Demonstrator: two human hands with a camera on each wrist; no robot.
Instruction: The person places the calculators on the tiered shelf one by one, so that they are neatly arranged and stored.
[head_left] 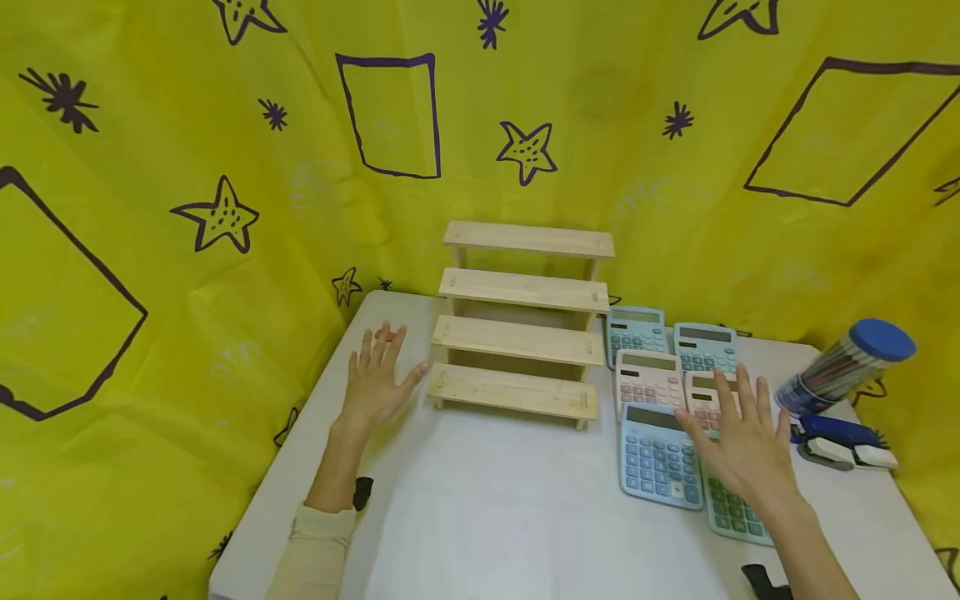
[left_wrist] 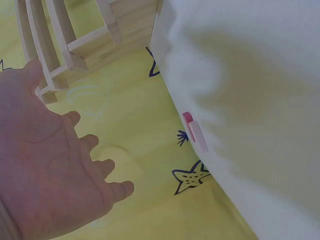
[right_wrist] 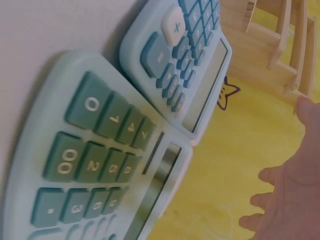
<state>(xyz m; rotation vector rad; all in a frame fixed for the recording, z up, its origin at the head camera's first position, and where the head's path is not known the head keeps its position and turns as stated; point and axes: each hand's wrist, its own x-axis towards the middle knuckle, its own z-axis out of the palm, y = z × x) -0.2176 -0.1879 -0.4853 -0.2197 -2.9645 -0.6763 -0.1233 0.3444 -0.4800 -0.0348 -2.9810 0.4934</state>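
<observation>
Head view shows left hand (head_left: 375, 387) flat and open beside the four-step pale wooden rack (head_left: 521, 321), right hand (head_left: 742, 450) open, spread over pastel calculators (head_left: 660, 454).

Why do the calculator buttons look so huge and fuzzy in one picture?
In the right wrist view the camera sits very close to the green calculator, so its keys loom large and soft; the right hand is blurred too. The head view is sharper and evenly lit, with only faint shadows under the wooden shelf.
</observation>
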